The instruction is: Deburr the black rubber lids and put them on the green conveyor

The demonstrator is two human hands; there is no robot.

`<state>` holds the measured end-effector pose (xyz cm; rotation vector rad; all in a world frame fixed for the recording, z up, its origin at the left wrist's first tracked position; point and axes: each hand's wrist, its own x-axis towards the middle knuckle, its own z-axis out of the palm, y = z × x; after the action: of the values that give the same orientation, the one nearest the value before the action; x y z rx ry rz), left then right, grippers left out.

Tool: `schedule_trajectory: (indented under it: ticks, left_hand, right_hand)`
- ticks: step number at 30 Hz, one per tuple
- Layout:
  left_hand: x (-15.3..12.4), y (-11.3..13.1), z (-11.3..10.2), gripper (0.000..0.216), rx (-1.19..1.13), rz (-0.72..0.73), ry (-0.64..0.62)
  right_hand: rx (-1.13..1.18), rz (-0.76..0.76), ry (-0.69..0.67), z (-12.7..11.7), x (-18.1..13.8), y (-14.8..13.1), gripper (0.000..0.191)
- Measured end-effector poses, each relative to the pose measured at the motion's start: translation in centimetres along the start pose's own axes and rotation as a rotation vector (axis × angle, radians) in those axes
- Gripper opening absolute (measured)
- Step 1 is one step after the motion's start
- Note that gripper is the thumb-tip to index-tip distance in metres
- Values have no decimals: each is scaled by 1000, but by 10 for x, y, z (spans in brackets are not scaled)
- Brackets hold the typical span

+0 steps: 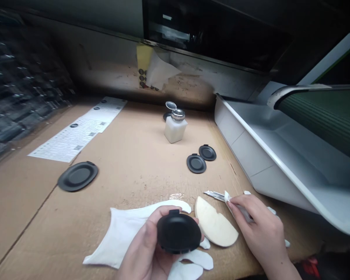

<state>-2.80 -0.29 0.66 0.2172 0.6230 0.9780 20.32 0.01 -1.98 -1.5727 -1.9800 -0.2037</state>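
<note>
My left hand is wrapped round a shiny black round compact case, its small clasp tab pointing away from me. My right hand pinches a small piece of white cloth between thumb and forefinger. A utility knife lies at those fingertips, its blade pointing left; whether the hand also holds its handle is hidden. Between the hands rests a cream half-round sponge with a notch in its straight edge. Under and beside my left hand a white glove is spread out.
A dispenser bottle with its metal lid up stands mid-table. Black round lids lie at left and right. Printed sheets lie at back left, near stacked clear trays. A grey-white bin borders the right side.
</note>
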Motion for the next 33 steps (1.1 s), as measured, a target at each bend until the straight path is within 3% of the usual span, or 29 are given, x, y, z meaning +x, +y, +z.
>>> schedule_trajectory:
  ticks: [5,10,12,15,16,20,25,29,33]
  left_hand:
    - [-6,-9,5,27,188,123,26]
    - [-15,-10,17,22,602,188,67]
    - [-18,3,26,19,819,262,113]
    - [-14,41,34,15,1395,534,191]
    - [-9,55,33,15,1469,583,232]
    - [21,109,16,19,1661,638,337]
    - [45,148,-8,25,1910,670,369]
    - [35,173,-27,33,2050,658,425]
    - [10,190,-57,43,2137,531,443]
  right_hand:
    - [-18,10,96,3,-3,3,7]
    - [46,-69,157,5,-5,9,10]
    - [81,-54,160,6,-5,10,11]
    - [149,-18,150,6,-6,10,12]
    - [169,-15,144,7,-7,10,12]
    - [219,7,103,7,-8,8,12]
    - [242,41,57,4,-8,5,15]
    - [250,-1,84,6,-8,9,16]
    - [268,-29,117,10,-9,13,16]
